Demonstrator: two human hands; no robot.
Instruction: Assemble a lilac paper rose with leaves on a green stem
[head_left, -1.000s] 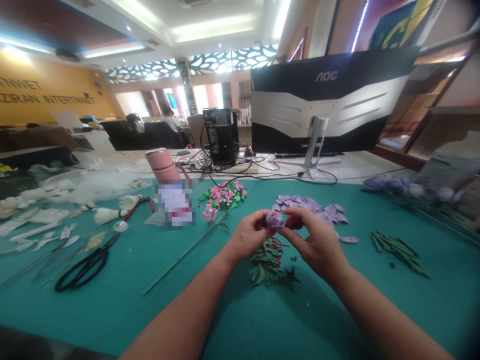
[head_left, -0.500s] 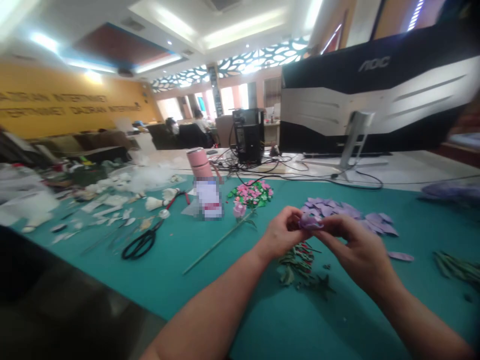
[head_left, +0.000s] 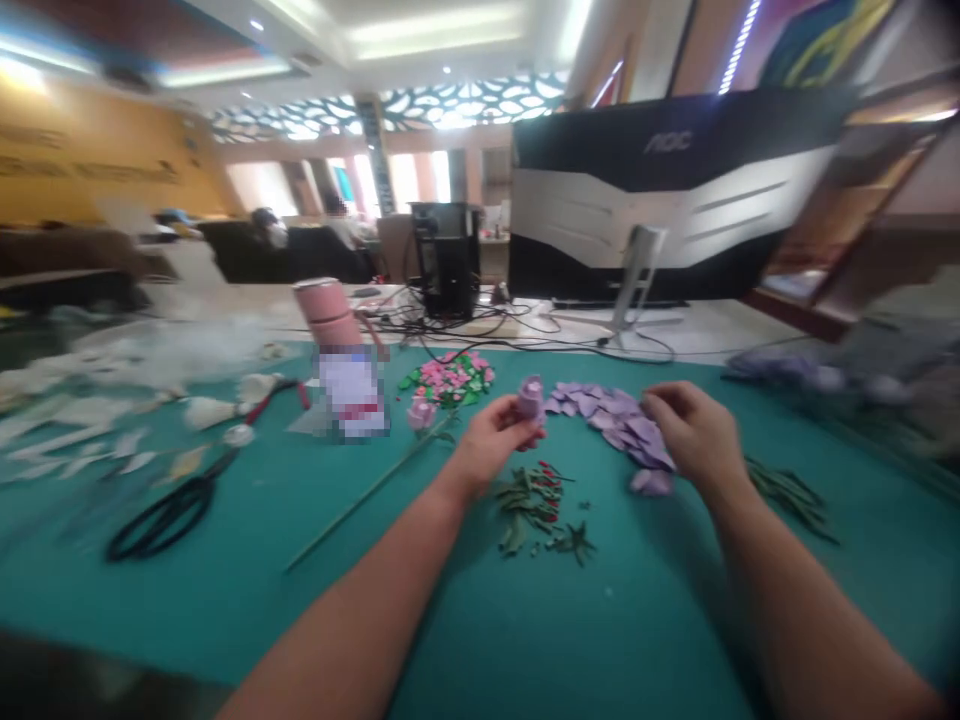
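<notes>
Well, the left fingers (head_left: 511, 418) are pressed together around the base of a small lilac flower bud (head_left: 531, 399), which stands upright in their pinch. The left hand (head_left: 487, 445) holds it up clear of the surface. Well apart to the right, the right hand (head_left: 694, 432) holds nothing, its fingers (head_left: 654, 398) loosely curled over a curved spread of lilac petals (head_left: 619, 420); whether they touch the petals is hard to tell.

Between and below the hands, a heap of green leaves with red bits (head_left: 529, 505) lies on a teal mat (head_left: 480, 620), with narrow green leaves (head_left: 787, 488) off to the right. Left of the hands, a pink flower on a long green stem (head_left: 420, 414) lies across the mat, just below a cluster of pink and green blossoms (head_left: 448, 380). Farther left are a pink bottle (head_left: 326, 312), a pixelated packet (head_left: 352, 395), black-handled scissors (head_left: 169, 520) and white scraps (head_left: 75, 430).

Beyond the mat, a white desk (head_left: 285, 305) carries a computer tower (head_left: 446, 260), tangled cables (head_left: 465, 325) and an AOC monitor (head_left: 675, 190) seen from behind. Two seated people (head_left: 300, 235) are far off, near a yellow wall with lettering (head_left: 90, 150) and perforated white screens (head_left: 465, 110).
</notes>
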